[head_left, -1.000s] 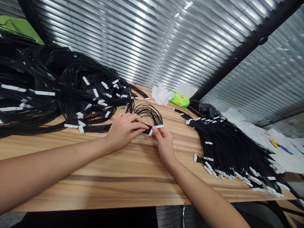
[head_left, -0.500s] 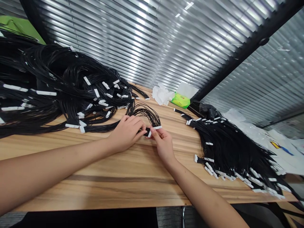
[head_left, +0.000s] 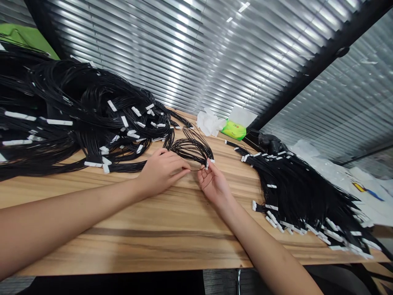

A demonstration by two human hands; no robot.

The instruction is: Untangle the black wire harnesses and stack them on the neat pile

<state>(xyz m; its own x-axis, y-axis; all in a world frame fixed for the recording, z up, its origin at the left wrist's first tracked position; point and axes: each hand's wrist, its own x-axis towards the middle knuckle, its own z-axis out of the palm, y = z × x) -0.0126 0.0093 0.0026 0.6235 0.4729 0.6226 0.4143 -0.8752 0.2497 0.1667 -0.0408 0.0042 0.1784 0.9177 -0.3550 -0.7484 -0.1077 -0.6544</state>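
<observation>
A small loop of thin black wires [head_left: 192,149] arches over the wooden table, ending in a narrow white connector [head_left: 206,164]. My right hand [head_left: 213,184] pinches that connector between thumb and fingers, turned nearly end-on. My left hand [head_left: 162,173] lies just left of the loop with its fingers curled together; I cannot tell whether it holds a strand. A large heap of black wires with white connectors [head_left: 82,110] lies beyond it, and its strands run close to my left wrist.
A second fanned heap of black wires with white connectors [head_left: 297,192] covers the table's right side. Tissues [head_left: 208,123], a green packet [head_left: 233,130] and a black glove [head_left: 270,143] lie at the far edge. Slatted blinds [head_left: 184,53] stand behind the wooden table [head_left: 172,221].
The connector has turned end-on and risen up and to the right with my right hand. The wire loop has bunched up, and my left hand has drawn back leftward from the connector.
</observation>
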